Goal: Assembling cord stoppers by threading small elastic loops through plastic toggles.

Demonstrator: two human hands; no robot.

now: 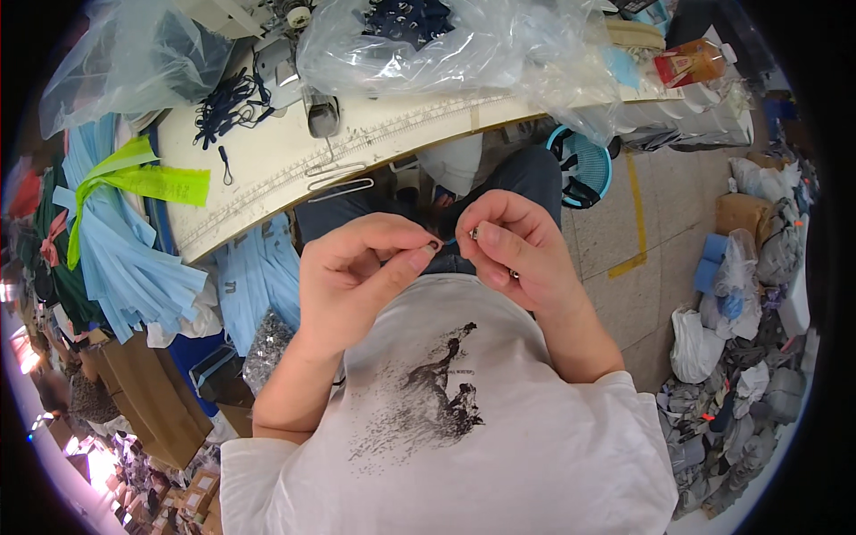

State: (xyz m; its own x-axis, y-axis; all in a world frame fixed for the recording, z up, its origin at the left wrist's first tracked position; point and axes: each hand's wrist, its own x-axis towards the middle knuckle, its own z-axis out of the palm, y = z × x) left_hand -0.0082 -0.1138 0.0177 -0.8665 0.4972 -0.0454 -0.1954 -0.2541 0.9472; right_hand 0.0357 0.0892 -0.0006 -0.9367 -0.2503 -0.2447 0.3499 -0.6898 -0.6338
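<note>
- The off-white tabletop (392, 127), with a ruler scale along its near edge, is stretching across the workroom before you; fabric scraps (727, 437) are lying heaped on the floor (655, 325) to the right.
- Your left hand (357, 276) is pinching a small dark piece (433, 246) between thumb and index finger.
- Your right hand (526, 245) is pinching a small metallic piece (473, 234) the same way, while a second shiny piece (514, 274) is showing lower down, by its curled fingers.
- You are holding these pieces above your lap, off the tabletop's near edge, fingertips facing each other and just apart; they are too small to identify.
- Toward the tabletop's left edge, dark cords (232, 107) are lying tangled; one cord loop (226, 167) is lying separately, closer to the near edge.
- A clear plastic bag (490, 58) is covering the far edge's middle, with dark-blue items (407, 21) showing in it.
- An orange bottle (695, 62) is resting near the right end.
- A lime-green strip (143, 180) and light-blue strips (143, 254) are hanging beside the left edge.
</note>
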